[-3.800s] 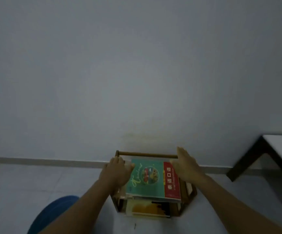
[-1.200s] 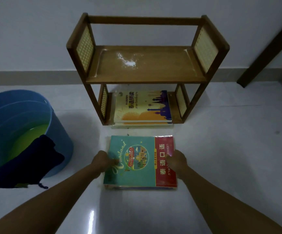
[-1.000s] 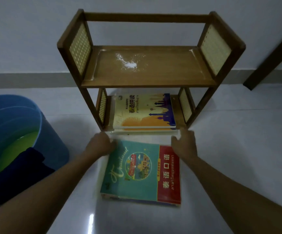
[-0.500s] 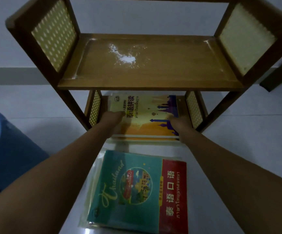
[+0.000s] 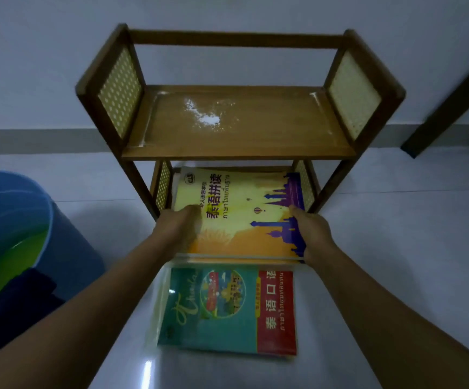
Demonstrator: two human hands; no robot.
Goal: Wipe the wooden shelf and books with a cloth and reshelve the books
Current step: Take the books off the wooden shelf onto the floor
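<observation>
Left hand (image 5: 177,231) and right hand (image 5: 311,231) grip the opposite side edges of the yellow book (image 5: 241,211), fingers curled round the edges with the cover between them; a two-sided hold probably keeps it level as it slides out of the lower tier of the wooden shelf (image 5: 238,153), its far end still under the upper board. The teal book (image 5: 227,310) lies flat on the floor just nearside of the fingers, presumably set aside to bare the shelf. White powder (image 5: 208,119) sits on the upper board beyond the fingertips, unwiped; the dark cloth (image 5: 14,304) hangs on the blue bucket (image 5: 67,248), well left of the left hand.

Left hand (image 5: 178,231), right hand (image 5: 313,231) gripping, arms extended.
</observation>
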